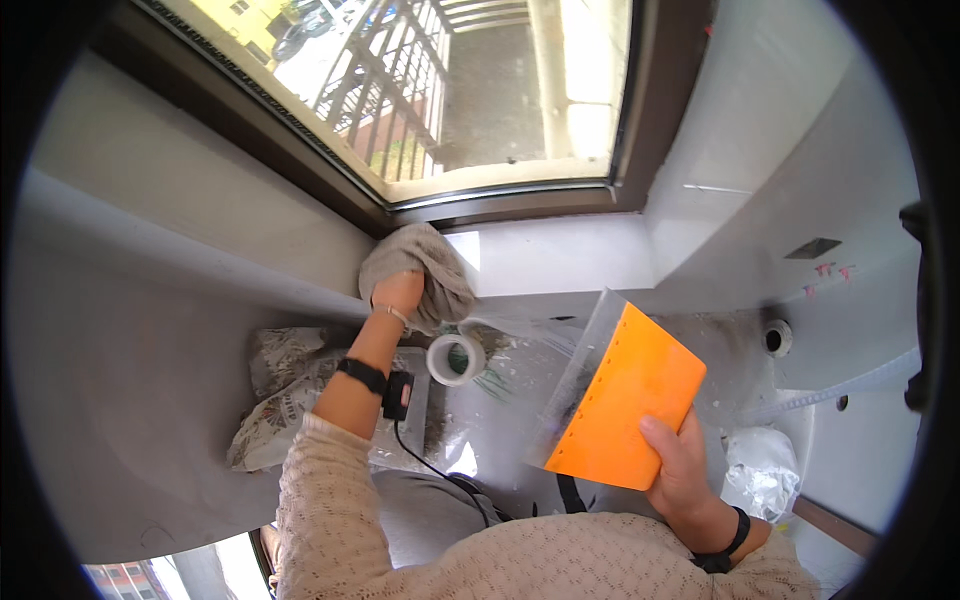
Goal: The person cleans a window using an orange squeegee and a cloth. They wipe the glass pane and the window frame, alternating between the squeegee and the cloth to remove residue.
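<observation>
Showing its open end, a white cylinder [438, 369] sits between the hands, nearer the left; crumpled bags [280, 432] lie partly behind the left forearm, and a white plastic bag [762, 468] is near the right wrist. The right hand [682, 468] grips a flat orange piece [635, 385] with a clear strip, thumb on top. The left hand [398, 292] is on a bunched beige cloth [445, 285] by the window frame [530, 210]; its fingertips are hidden, so their spread cannot be told.
</observation>
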`<action>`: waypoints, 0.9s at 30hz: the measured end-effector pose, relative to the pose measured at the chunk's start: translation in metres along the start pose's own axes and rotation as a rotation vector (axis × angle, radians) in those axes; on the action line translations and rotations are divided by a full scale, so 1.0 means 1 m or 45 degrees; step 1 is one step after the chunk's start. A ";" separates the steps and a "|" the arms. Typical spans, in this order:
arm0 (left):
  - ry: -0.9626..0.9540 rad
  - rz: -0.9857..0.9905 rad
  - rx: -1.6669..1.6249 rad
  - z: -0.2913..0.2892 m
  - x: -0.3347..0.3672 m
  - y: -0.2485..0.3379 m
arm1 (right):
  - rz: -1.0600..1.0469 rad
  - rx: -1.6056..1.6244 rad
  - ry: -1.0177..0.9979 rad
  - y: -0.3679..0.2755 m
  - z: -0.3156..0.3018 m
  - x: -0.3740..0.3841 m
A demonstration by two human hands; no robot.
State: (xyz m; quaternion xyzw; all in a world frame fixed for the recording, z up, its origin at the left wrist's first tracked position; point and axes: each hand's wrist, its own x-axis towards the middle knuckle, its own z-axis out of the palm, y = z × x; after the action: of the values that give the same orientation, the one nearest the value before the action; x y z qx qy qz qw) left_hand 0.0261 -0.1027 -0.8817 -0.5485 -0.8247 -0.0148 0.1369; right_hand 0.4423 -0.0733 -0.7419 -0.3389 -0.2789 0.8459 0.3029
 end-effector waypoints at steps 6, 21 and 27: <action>-0.130 0.053 -0.108 -0.028 0.063 0.107 | -0.114 -0.032 -0.048 -0.009 -0.016 -0.014; 0.183 0.569 -0.497 -0.052 0.059 0.238 | -0.501 -0.344 0.046 -0.016 -0.048 -0.058; -0.068 0.160 -0.634 -0.021 0.112 0.278 | -0.434 -0.194 0.156 -0.014 -0.046 -0.050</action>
State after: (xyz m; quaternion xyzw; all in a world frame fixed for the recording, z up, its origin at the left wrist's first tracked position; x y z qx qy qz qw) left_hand 0.2430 0.1057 -0.8691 -0.6156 -0.7634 -0.1943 -0.0236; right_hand 0.5106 -0.0873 -0.7408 -0.3597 -0.3765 0.7367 0.4315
